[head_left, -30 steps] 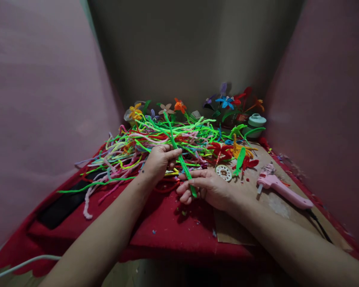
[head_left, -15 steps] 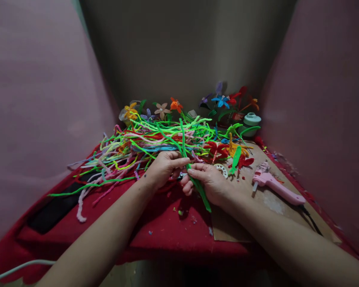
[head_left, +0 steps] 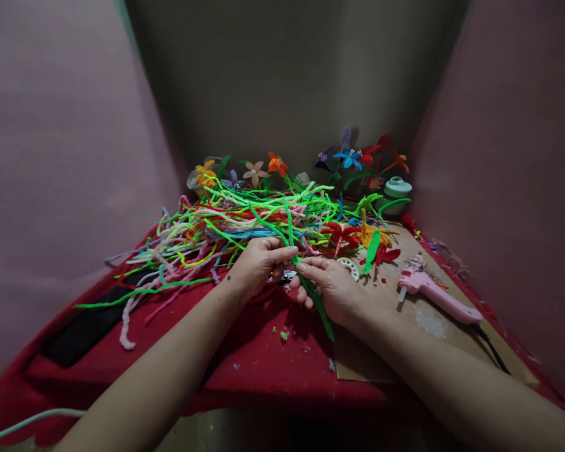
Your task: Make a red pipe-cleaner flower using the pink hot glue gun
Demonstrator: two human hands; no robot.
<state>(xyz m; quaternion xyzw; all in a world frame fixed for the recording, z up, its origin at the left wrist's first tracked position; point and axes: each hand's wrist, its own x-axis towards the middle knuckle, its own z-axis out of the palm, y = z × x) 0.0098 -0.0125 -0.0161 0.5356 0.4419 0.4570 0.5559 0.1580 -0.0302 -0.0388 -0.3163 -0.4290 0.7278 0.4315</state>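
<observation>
Green pipe cleaners [head_left: 321, 312] run diagonally between my two hands, their two upper ends spread apart over the pile behind. My left hand [head_left: 265, 262] pinches them near the middle with thumb and fingers. Just below and to the right, my right hand [head_left: 327, 282] grips the same pipe cleaners, and their lower end sticks out beneath it toward the table's front. Between the hands, a small metal tool [head_left: 288, 276] is partly hidden, so its kind cannot be made out. Beyond my hands lies a tangled heap of many-coloured pipe cleaners [head_left: 245, 216].
A pink glue gun [head_left: 435, 294] rests on a brown board [head_left: 371, 367] at right. Pipe-cleaner flowers [head_left: 255, 174] line the back, with a pale green jar [head_left: 397, 190] beside them. A black flat object [head_left: 82, 329] lies left on the red cloth [head_left: 258, 370].
The green pipe cleaners have slid slightly downward, their upper ends now lower and the bottom tip nearer the front edge. Both hands keep nearly the same place, still gripping.
</observation>
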